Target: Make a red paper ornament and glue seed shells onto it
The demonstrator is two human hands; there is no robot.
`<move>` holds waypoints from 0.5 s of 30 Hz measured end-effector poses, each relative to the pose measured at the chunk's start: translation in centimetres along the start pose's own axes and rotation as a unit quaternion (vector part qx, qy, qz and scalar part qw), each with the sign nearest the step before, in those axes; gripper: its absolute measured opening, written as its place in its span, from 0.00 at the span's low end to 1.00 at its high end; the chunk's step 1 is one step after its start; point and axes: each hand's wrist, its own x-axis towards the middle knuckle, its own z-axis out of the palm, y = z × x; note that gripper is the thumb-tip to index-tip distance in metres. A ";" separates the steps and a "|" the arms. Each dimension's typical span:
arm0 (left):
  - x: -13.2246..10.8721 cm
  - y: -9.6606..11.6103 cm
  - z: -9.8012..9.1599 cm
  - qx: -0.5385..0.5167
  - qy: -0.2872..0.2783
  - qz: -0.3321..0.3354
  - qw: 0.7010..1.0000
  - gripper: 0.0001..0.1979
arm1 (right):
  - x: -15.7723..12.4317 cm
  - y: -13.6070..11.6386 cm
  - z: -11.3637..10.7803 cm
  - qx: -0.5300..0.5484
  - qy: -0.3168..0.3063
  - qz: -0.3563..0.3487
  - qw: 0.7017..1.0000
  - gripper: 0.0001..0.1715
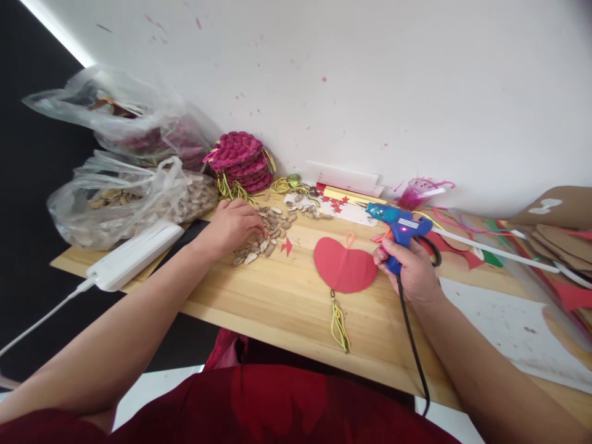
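My right hand (411, 271) grips a blue hot glue gun (402, 229) by its handle, its red light lit and its nozzle pointing left. A black cord hangs from the handle. My left hand (235, 227) rests palm down over a pile of brown nut shells (274, 225), fingers bent and slightly apart; the fingertips are partly hidden. Between the hands lies a red heart-like paper cutout (346, 265) with an orange loop at its top. A yellow-green string tassel (340, 327) hangs from its lower edge onto the wood. Beside the pile sits a small red paper piece (287, 246).
A stack of magenta shell-covered pieces (240, 160) stands by the wall. Clear bags of shells (134, 191) and a white power strip (134, 256) are at left. Red paper bits (335, 202) lie behind. At right are a pink cup (416, 192), cardboard (555, 209) and white paper (504, 320).
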 end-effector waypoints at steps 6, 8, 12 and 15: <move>0.6 0.6 -0.5 0.037 -0.032 0.049 0.998 0.10 | 0.1 0.1 -0.2 -0.006 -0.007 0.006 1.000 0.18; 0.6 0.6 -0.5 0.050 -0.038 0.056 0.996 0.10 | 0.1 0.0 -0.2 -0.007 -0.011 0.005 1.000 0.18; 0.1 0.2 -0.7 0.078 -0.027 0.032 0.996 0.08 | 0.1 0.0 -0.1 -0.005 -0.015 0.003 1.000 0.17; -0.2 -0.1 -1.6 0.099 -0.006 0.001 0.995 0.07 | 0.0 0.0 -0.1 -0.004 -0.016 0.002 1.000 0.16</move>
